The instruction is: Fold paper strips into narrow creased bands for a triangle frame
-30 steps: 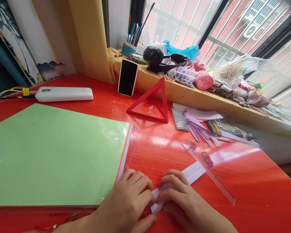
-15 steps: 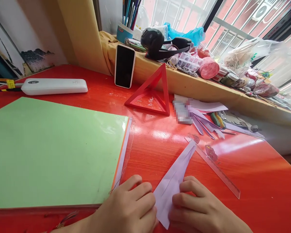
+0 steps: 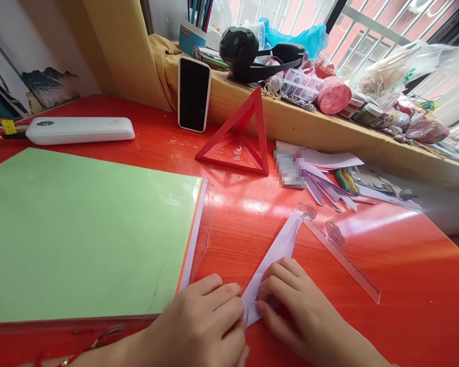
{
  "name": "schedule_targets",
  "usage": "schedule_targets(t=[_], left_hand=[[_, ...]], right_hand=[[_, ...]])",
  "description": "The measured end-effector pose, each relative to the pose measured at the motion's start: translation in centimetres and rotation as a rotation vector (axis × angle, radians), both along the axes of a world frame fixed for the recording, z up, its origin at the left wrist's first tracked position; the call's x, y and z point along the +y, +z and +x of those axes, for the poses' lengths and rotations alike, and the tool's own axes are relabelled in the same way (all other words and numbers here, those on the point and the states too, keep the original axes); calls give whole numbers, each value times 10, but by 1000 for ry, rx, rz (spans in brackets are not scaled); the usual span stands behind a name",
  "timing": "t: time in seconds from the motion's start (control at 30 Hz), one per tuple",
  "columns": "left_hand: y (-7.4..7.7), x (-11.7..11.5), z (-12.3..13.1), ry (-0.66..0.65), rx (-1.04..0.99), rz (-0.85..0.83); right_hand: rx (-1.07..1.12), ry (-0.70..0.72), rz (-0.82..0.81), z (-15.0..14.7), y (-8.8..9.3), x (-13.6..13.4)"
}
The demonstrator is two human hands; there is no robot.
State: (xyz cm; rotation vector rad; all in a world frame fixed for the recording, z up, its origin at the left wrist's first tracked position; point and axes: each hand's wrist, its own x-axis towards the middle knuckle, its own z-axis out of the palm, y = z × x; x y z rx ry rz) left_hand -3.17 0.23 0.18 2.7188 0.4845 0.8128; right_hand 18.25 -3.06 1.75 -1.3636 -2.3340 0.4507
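Observation:
A long, pointed piece of folded lilac paper [image 3: 277, 252] lies aslant on the red table, its narrow tip at the clear ruler's upper end. Curled fingers of my left hand [image 3: 210, 318] hold its lower left edge; their tips are hidden. My right hand [image 3: 300, 306] is closed over the lower right side, with thumb and fingers pinching the paper. To the right lies the clear ruler [image 3: 346, 262], apart from my right hand. The green sheet [image 3: 87, 234] extends to the left, its lower right corner close to my left hand.
A red triangular frame [image 3: 262, 135] stands behind the paper, near a leaning phone [image 3: 194, 94]. Lilac strips [image 3: 323, 183] and pliers [image 3: 346, 182] are at the back right. A white power bank [image 3: 80, 130] sits back left. Craft supplies crowd the window ledge [image 3: 302, 122].
My right hand has moved up and left across the paper, covering more of its lower part. The left hand stays on the left edge. The camera view has shifted slightly.

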Motion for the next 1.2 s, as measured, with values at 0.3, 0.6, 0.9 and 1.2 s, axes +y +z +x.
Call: schedule_targets(t=[0.3,0.6,0.9,1.2], left_hand=[[-1,1,2,15,-32,10],[1,1,2,15,-20,18],[0,2,-1,6,9,76],[2,-2,-1,24,40,126]], right_hand=[[-39,-64,58,-6,-7,3],[-52,-99,124,-12,-11,3],[-35,-114,112,-12,-10,3],[-47,-125,121,-12,-11,2]])
